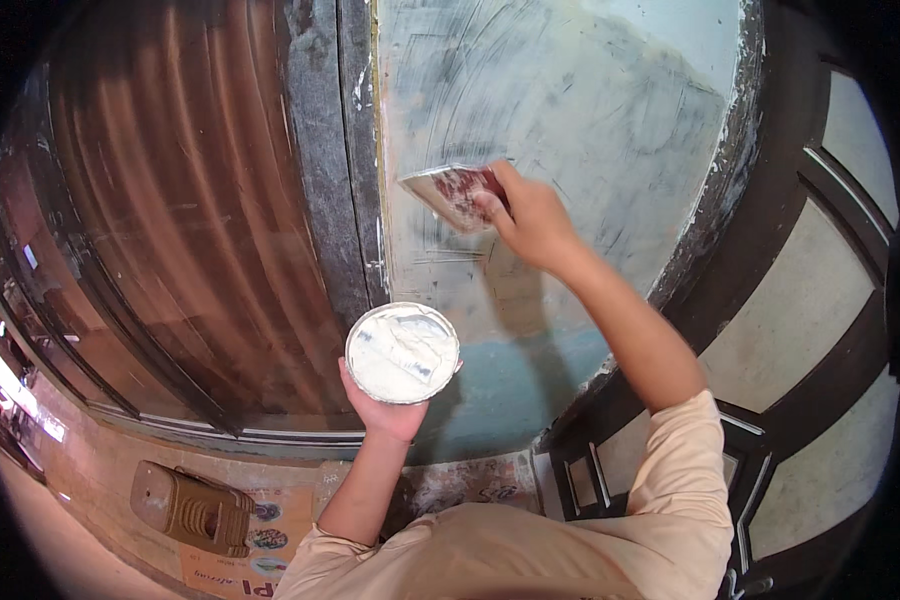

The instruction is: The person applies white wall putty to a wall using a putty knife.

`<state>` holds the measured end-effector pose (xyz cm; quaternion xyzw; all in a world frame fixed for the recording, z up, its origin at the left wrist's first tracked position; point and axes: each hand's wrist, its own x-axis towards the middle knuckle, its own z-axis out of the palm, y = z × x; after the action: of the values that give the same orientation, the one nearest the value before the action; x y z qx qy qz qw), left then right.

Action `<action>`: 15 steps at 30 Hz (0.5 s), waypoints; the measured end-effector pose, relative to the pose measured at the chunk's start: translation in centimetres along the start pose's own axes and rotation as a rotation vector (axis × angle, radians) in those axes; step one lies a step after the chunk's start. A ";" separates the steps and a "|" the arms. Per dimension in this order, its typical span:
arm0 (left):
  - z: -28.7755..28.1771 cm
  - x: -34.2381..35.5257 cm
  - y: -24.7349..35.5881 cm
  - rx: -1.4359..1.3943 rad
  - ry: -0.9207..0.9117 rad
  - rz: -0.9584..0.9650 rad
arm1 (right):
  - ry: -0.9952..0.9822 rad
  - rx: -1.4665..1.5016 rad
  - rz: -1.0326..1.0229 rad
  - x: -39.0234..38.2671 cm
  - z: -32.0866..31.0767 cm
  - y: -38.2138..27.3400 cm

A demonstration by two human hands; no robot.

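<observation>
My left hand point(395, 415) holds a round container point(405, 355) of white, creamy paste from below, at chest height. My right hand point(530, 220) grips a wide flat scraper point(445, 195) with a reddish-brown part, smeared with whitish residue. The scraper is at a streaked, pale grey-green wall panel point(600, 110); whether its edge touches the surface I cannot tell. My right arm casts a shadow on the wall below it.
Left are a dark post point(335, 100) and glazing over brown curtains point(170, 180). A dark door point(730, 310) with pale panels stands right. At lower left a brown plastic object point(190, 505) rests near printed cardboard point(265, 560).
</observation>
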<state>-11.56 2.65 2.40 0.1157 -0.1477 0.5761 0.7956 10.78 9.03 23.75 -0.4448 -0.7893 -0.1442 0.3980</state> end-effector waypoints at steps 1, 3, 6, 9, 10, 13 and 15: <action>-0.2 0.0 0.1 -0.072 -0.028 -0.006 | -0.029 -0.110 -0.013 2.0 -0.5 0.3; 0.1 0.1 -0.2 0.076 0.072 0.012 | 0.068 -0.291 0.001 5.1 -2.8 1.6; -0.8 -0.9 0.5 0.092 0.090 0.035 | 0.224 -0.287 -0.022 7.2 -7.0 2.7; -1.4 -1.6 0.7 0.119 0.213 0.061 | 0.292 -0.225 -0.055 7.2 -8.4 2.4; -1.9 -1.5 0.7 0.147 0.218 0.067 | 0.169 -0.243 -0.104 6.4 -7.6 1.6; -2.8 -1.9 0.8 0.089 0.168 0.053 | -0.340 -0.378 -0.204 4.3 -4.0 0.2; -3.1 -2.0 0.6 0.087 0.203 0.057 | -0.557 -0.454 -0.306 2.9 -1.2 -0.2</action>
<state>-12.38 2.12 -1.23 0.0869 -0.0444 0.6133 0.7838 10.38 9.85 26.75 -0.4208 -0.8723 -0.2465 0.0339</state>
